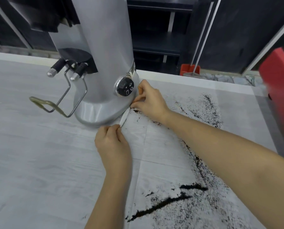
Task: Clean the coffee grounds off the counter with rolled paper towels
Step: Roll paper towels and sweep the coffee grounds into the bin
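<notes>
Worktop [30,154] fills most of your view, pale grey with a wood-grain look, running from the near edge back to a dark shelving unit [156,30]. Standing on it at centre-left is your grey coffee grinder [101,47], its round base [98,113] flared out, a black dial [126,86] low on its side and a wire portafilter fork [58,103] jutting toward the left. A red object [280,96], blurred, sits at the right edge. Coffee grounds [159,207] lie scattered across the right half of the worktop: thick dark streaks near you, finer speckling farther back toward the right. Your rolled paper towel [123,118] is a thin white strip pressed along the right side of the grinder's base, touching the worktop where the grounds begin. Your right hand [151,100] pinches its far end against the base, fingers curled. Your left hand [113,142] pinches the near end between thumb and fingertips, just in front of the base
</notes>
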Available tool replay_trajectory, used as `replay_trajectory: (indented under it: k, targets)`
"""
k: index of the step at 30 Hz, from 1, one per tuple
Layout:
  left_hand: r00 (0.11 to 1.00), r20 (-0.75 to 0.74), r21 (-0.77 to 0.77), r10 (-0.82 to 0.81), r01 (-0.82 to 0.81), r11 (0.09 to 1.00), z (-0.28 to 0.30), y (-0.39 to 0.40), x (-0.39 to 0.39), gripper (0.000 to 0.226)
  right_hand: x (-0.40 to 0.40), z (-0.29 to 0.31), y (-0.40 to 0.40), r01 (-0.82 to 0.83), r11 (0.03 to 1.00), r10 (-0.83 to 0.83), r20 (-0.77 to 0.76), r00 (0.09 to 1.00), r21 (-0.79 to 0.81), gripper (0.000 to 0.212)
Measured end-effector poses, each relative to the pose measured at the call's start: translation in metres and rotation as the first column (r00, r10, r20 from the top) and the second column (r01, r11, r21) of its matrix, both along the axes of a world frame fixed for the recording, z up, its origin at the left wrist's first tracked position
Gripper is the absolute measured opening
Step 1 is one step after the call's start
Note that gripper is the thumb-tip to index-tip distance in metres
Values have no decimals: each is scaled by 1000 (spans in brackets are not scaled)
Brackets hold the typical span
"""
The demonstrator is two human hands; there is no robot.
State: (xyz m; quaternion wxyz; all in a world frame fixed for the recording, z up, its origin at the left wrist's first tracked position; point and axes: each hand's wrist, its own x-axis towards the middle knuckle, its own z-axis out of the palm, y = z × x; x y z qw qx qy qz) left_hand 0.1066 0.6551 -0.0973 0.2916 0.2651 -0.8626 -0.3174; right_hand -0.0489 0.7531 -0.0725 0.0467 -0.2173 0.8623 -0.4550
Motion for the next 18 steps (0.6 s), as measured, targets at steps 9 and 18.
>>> replay_trajectory:
  k: [9,18]
  targets:
    - [989,28,-128,-145,147,981,1,29,-44,17,-33,1,19,136,988,-130,-86,988,69,46]
    - [892,113,-220,-438,452,864,0,62,-42,14,3,7,114,271,957,-269,-36,962,100,42]
